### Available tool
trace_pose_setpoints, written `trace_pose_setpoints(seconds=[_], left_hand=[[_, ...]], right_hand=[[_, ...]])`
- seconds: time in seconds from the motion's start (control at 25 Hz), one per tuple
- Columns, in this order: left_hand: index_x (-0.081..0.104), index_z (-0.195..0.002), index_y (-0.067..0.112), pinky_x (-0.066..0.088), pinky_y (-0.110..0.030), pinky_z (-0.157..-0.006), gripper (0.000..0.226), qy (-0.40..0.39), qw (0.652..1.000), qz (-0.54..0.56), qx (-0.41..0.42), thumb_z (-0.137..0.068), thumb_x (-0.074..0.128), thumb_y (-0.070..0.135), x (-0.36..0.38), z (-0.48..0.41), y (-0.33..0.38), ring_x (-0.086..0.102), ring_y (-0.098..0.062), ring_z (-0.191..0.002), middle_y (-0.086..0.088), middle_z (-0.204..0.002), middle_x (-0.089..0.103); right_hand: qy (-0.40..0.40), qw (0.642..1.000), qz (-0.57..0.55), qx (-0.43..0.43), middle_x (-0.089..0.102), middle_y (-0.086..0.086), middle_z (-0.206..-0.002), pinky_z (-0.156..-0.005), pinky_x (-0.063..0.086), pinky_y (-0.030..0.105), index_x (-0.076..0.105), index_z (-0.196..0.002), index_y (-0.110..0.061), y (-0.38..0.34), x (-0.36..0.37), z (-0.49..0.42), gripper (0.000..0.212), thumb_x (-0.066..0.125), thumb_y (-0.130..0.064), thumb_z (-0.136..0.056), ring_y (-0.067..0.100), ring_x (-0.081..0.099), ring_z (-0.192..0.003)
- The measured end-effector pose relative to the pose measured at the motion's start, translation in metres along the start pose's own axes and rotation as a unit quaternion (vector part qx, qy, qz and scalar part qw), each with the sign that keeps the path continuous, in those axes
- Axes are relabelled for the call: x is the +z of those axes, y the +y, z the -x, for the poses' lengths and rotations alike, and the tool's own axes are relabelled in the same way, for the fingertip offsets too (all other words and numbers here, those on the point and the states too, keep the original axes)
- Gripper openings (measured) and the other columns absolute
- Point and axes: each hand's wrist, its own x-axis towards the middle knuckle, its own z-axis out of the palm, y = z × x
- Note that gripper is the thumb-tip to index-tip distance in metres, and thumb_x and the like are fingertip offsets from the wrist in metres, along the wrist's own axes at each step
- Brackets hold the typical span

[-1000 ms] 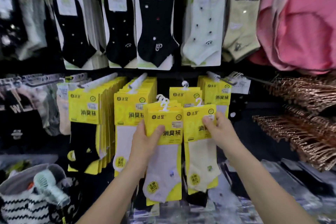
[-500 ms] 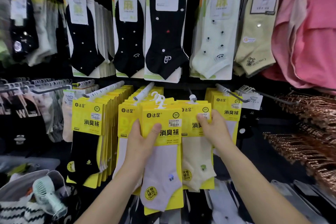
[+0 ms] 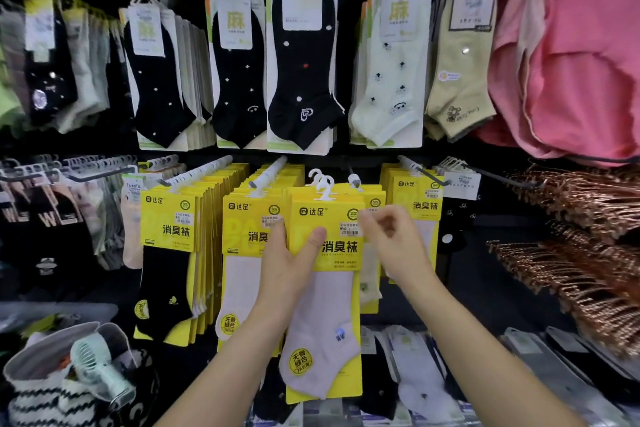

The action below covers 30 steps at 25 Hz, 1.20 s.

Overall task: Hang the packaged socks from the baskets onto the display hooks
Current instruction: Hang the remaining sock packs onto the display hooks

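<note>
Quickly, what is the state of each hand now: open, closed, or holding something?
Left hand: grips the front sock pack, thumb on its card.
Right hand: fingers curled at the pack's right edge; grip cannot be told.

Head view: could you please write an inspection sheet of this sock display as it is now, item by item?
surface: no table seen; a dark wall fitted with display hooks.
job's things: held packs, a yellow stack with a lilac sock in front, its white hanger loops on no hook; hung packs fill hooks at left.
clutter: handheld fan in an open bag, lower left.
grippers: left hand grips the stack, thumb on its front; right hand is curled at its top right corner, grasp blurred.
cables: nothing seen.
surroundings: upper socks, black and pale; pink garments; copper hangers at right.
</note>
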Motion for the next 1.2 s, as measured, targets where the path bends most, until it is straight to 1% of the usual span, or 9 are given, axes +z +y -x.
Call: trace_pose_setpoints(seconds=[0.08, 0.16, 0.36, 0.52, 0.64, 0.8, 0.96, 1.08, 1.2], left_hand=[[0.057, -0.092, 0.031, 0.050, -0.009, -0.066, 0.015, -0.008, 1.000, 0.015, 0.003, -0.083, 0.067, 0.027, 0.009, 0.007, 0.004, 0.063, 0.007, -0.083, 0.015, -0.094, 0.067], [0.056, -0.093, 0.030, 0.050, -0.008, -0.063, 0.016, -0.014, 0.999, 0.028, -0.013, -0.082, 0.067, 0.027, 0.013, 0.010, 0.008, 0.064, 0.005, -0.082, 0.017, -0.093, 0.066], [0.057, -0.103, 0.033, 0.051, -0.020, -0.080, 0.012, -0.027, 0.997, 0.053, -0.047, -0.093, 0.050, 0.034, 0.009, 0.012, 0.007, 0.061, 0.001, -0.099, 0.017, -0.106, 0.064], [0.054, -0.120, 0.023, 0.044, -0.035, -0.098, 0.027, 0.006, 0.998, 0.030, -0.058, -0.096, 0.047, 0.034, -0.001, 0.008, 0.004, 0.056, -0.013, -0.113, 0.007, -0.119, 0.061], [0.053, -0.121, 0.019, 0.047, -0.033, -0.094, 0.031, 0.032, 0.998, 0.025, -0.055, -0.095, 0.047, 0.036, -0.016, 0.002, 0.002, 0.055, -0.016, -0.114, 0.005, -0.119, 0.061], [0.054, -0.108, 0.026, 0.043, -0.023, -0.082, 0.017, 0.031, 0.998, 0.022, -0.046, -0.095, 0.048, 0.035, -0.029, -0.002, 0.006, 0.057, -0.007, -0.101, 0.012, -0.106, 0.062], [0.054, -0.103, 0.029, 0.045, -0.017, -0.074, 0.010, 0.028, 0.998, 0.032, -0.045, -0.095, 0.048, 0.032, -0.030, -0.005, 0.009, 0.057, 0.000, -0.095, 0.013, -0.103, 0.062], [0.056, -0.097, 0.030, 0.045, -0.017, -0.074, 0.008, 0.027, 0.999, 0.010, -0.030, -0.095, 0.048, 0.031, -0.025, -0.003, 0.011, 0.058, -0.004, -0.095, 0.013, -0.101, 0.063], [0.057, -0.108, 0.026, 0.048, -0.024, -0.086, 0.018, 0.013, 0.999, 0.009, -0.042, -0.095, 0.048, 0.034, -0.021, -0.002, 0.009, 0.058, -0.009, -0.107, 0.009, -0.111, 0.063]], right_hand=[[-0.028, 0.999, 0.025, 0.000, 0.056, -0.002, -0.081, -0.066, 0.046, 0.029, 0.050, -0.086, -0.025, -0.006, 0.005, 0.007, 0.037, 0.070, -0.053, -0.071, 0.013, 0.051, -0.072], [0.002, 1.000, 0.012, -0.002, 0.065, -0.001, -0.085, -0.070, 0.052, 0.035, 0.054, -0.083, -0.026, -0.010, 0.003, 0.010, 0.025, 0.072, -0.041, -0.076, 0.018, 0.060, -0.077], [-0.004, 1.000, -0.021, 0.007, 0.071, -0.010, -0.072, -0.062, 0.056, 0.023, 0.056, -0.077, -0.024, -0.011, -0.008, 0.010, 0.014, 0.068, -0.027, -0.084, 0.009, 0.068, -0.073], [0.033, 0.998, -0.043, 0.044, 0.071, 0.008, -0.087, -0.075, 0.057, 0.045, 0.058, -0.088, -0.013, -0.005, -0.014, 0.001, 0.011, 0.063, -0.024, -0.088, 0.027, 0.068, -0.085], [0.068, 0.994, -0.043, 0.075, 0.069, 0.011, -0.092, -0.079, 0.056, 0.048, 0.057, -0.093, -0.016, 0.002, -0.020, -0.014, 0.009, 0.060, -0.025, -0.090, 0.030, 0.067, -0.091], [0.052, 0.995, -0.002, 0.083, 0.060, 0.014, -0.120, -0.093, 0.049, 0.043, 0.047, -0.127, -0.006, 0.005, -0.013, -0.029, 0.046, 0.059, -0.031, -0.090, 0.029, 0.058, -0.110], [0.060, 0.992, 0.093, 0.066, 0.056, 0.008, -0.095, -0.073, 0.043, 0.034, 0.050, -0.117, -0.006, 0.008, 0.006, -0.034, 0.035, 0.058, -0.030, -0.091, 0.023, 0.055, -0.092], [0.034, 0.990, 0.106, 0.085, 0.058, 0.005, -0.092, -0.069, 0.043, 0.033, 0.052, -0.107, -0.007, 0.010, 0.007, -0.038, 0.031, 0.057, -0.032, -0.091, 0.024, 0.055, -0.087], [0.072, 0.986, 0.133, 0.068, 0.054, 0.000, -0.085, -0.066, 0.044, 0.033, 0.051, -0.104, -0.011, 0.007, 0.000, -0.032, 0.031, 0.059, -0.036, -0.089, 0.019, 0.054, -0.079]])
